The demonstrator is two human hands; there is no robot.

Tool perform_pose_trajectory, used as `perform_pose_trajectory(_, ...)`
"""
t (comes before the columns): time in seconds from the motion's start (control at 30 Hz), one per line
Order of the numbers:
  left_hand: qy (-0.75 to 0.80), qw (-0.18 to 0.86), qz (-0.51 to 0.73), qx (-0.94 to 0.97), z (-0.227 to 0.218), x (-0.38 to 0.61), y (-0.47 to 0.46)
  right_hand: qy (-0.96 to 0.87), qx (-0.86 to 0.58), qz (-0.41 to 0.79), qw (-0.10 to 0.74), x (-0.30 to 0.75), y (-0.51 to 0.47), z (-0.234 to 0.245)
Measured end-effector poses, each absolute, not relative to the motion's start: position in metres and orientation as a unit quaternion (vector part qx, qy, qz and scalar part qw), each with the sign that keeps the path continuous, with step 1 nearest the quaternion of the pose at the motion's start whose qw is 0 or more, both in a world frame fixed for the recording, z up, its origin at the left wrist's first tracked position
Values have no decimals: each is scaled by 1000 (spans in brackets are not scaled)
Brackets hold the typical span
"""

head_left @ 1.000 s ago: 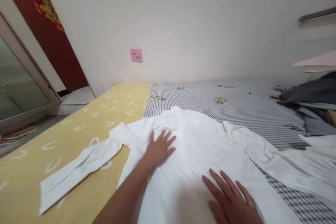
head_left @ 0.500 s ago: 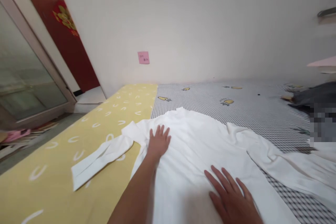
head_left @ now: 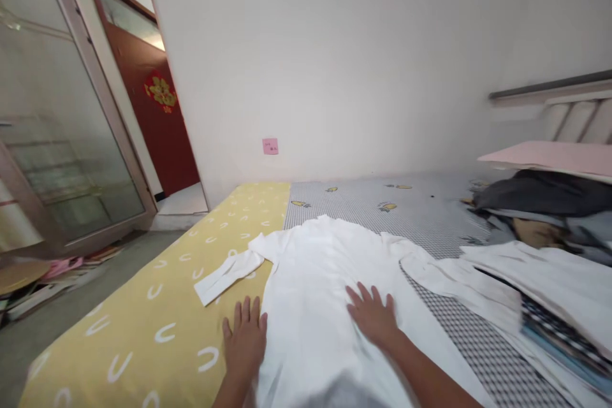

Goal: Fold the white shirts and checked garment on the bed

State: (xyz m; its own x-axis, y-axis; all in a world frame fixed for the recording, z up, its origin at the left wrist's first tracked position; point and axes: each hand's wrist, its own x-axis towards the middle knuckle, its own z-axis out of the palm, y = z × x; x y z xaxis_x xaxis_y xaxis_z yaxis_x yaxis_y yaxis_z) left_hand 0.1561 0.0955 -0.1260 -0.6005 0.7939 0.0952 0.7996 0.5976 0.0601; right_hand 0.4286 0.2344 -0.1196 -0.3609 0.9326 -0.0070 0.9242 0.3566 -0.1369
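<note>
A white long-sleeved shirt (head_left: 315,293) lies spread out on the bed, its collar toward the wall. One sleeve reaches left over the yellow sheet (head_left: 176,280); the other stretches right across the checked sheet (head_left: 344,194). My left hand (head_left: 245,335) is at the shirt's left edge, fingers extended, partly over the yellow sheet. On the right half of the shirt's body rests my right hand (head_left: 373,315), palm down with fingers spread. Neither hand grips anything.
Folded clothes (head_left: 564,306) are stacked at the right. Behind them is dark clothing (head_left: 540,194) beneath a pink board (head_left: 549,156). A pink note (head_left: 270,146) sticks to the wall. A glass door (head_left: 67,102) stands at the left.
My left hand has come down from the shirt's upper left to its lower left edge. My right hand has moved up and left over the fabric. The view has tilted up and shifted right.
</note>
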Motion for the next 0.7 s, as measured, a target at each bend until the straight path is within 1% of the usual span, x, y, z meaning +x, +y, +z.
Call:
perform_pose_trajectory(0.07, -891, 29, -50, -449, -126, 161, 89, -833, -545, 69, 67, 422, 205, -112)
perform_pose_trajectory(0.13, -894, 35, -48, -444, -128, 163, 85, -885, -437, 103, 120, 428, 177, -117)
perform_pose_trajectory(0.17, -895, 37, -44, -442, -129, 162, 84, -910, -376, 125, 123, 438, 166, -123)
perform_pose_trajectory(0.2, -896, 38, -39, -440, -130, 161, 84, -920, -345, 134, 127, 454, 157, -131)
perform_pose_trajectory(0.23, -896, 38, -34, -440, -131, 160, 85, -920, -346, 133, 127, 474, 152, -140)
perform_pose_trajectory(0.3, -895, 39, -30, -443, -133, 158, 87, -885, -432, 89, 148, 526, 148, -161)
perform_pose_trajectory(0.43, -898, 40, -46, -435, -139, 153, 90, -760, -607, -66, 222, 640, 163, -200)
perform_pose_trajectory(0.5, -901, 31, -60, -429, -137, 153, 91, -696, -666, -83, 255, 677, 171, -209)
perform_pose_trajectory(0.57, -906, 28, -81, -415, -126, 156, 96, -652, -695, -78, 291, 689, 176, -205)
perform_pose_trajectory(0.6, -907, 45, -95, -408, -116, 161, 101, -645, -694, -77, 310, 684, 178, -198)
perform_pose_trajectory(0.7, -885, 159, -142, -415, -86, 184, 121, -701, -623, -55, 342, 631, 177, -164)
